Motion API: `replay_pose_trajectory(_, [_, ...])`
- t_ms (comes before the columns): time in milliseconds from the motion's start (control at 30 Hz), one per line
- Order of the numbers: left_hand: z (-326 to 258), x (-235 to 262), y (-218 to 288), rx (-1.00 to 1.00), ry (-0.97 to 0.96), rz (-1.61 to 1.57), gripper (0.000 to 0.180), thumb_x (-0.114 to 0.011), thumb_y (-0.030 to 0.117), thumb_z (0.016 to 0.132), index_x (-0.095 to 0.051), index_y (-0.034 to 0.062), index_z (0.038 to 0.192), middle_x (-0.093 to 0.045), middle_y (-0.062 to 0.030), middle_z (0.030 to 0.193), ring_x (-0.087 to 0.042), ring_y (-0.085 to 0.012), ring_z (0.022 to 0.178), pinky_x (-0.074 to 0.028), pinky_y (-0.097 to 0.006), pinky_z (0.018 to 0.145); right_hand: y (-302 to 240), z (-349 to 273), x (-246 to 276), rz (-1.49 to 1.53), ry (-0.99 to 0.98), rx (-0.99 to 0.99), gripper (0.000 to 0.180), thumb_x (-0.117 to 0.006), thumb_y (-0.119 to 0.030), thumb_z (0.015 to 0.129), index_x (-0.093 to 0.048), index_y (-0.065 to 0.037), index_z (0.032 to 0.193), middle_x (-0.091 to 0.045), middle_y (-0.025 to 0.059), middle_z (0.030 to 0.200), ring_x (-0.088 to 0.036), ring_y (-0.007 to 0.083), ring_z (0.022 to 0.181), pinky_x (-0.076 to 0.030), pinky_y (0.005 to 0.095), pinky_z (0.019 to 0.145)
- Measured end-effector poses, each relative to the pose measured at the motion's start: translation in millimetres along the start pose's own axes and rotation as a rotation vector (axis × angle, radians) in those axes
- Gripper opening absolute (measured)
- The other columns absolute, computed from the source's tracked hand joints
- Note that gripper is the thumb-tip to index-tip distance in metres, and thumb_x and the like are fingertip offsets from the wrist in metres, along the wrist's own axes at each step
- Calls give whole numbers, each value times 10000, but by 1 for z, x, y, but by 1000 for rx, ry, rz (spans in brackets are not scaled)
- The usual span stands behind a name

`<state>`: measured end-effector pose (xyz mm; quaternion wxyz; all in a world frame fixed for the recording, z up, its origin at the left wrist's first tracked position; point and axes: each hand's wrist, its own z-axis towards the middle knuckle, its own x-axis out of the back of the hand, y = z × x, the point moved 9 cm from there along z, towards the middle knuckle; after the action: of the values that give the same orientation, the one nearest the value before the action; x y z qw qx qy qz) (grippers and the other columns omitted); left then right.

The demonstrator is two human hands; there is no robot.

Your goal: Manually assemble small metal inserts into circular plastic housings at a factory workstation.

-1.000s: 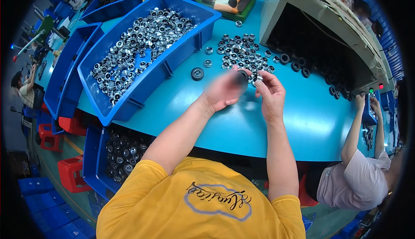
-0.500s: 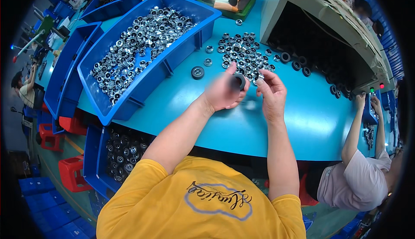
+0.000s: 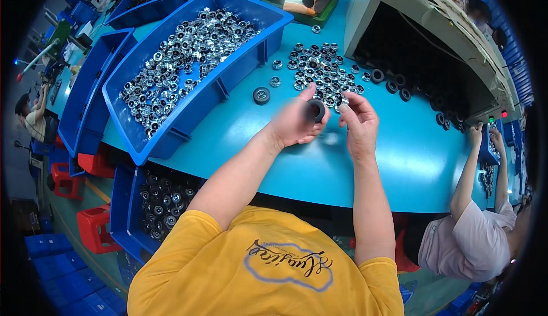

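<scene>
Over the turquoise table, my left hand [image 3: 289, 124] is closed around a black rubber tyre [image 3: 321, 112], whose hole faces toward my right hand; a blur covers part of the palm. My right hand [image 3: 361, 129] pinches a shiny silver wheel hub [image 3: 343, 102] between thumb and fingers, slightly apart from the tyre. Just beyond both hands spreads a loose pile of silver hubs [image 3: 319, 67] with dark centres. Left of the pile lies a wheel [image 3: 261, 95], a hub with a tyre around it.
A long blue bin [image 3: 200, 100] of hubs stands at the left. Black tyres [image 3: 451, 102] spill from a pale open-fronted housing [image 3: 365, 13] at the right. Below the table edge, another blue bin [image 3: 127, 216] holds dark wheels. A co-worker [image 3: 468, 239] sits at the right.
</scene>
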<state>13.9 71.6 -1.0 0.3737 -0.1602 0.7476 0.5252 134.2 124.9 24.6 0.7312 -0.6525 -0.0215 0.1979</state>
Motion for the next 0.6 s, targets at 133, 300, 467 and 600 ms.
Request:
replay_pose_trajectory(133, [-1,-2,1,-7,-17,10,767,-295,706,1000,-597,46,751,-447,-9,601,-352,-74,452,-317,-213,358,0,0,-1,8,-5,-5,286,-748,-80,873,-679,-26,1145,-604,-17,882,-540,55,742,-446,214,605])
replay_pose_trajectory(300, [-1,-3,1,-4,-22,24,766,-309,702,1000,-591,44,729,-443,-12,592,-353,-76,450,-318,-217,354,0,0,-1,10,-14,-5,288,-750,-87,874,-678,-29,1147,-604,-20,861,-538,53,732,-443,212,604])
replay_pose_trajectory(467, [-1,-5,1,-8,-44,31,764,-323,699,997,-583,45,701,-436,-13,577,-354,-76,444,-319,-218,351,-1,-1,-1,2,-9,-4,292,-754,-94,872,-678,-30,1147,-607,-20,853,-537,53,729,-444,212,604])
replay_pose_trajectory(600, [-1,-2,2,-17,-16,52,768,-344,708,987,-578,44,680,-436,-16,564,-354,-77,436,-315,-218,347,-1,0,-1,-3,-10,-8,294,-756,-96,871,-678,-29,1147,-609,-21,855,-539,52,734,-444,212,605])
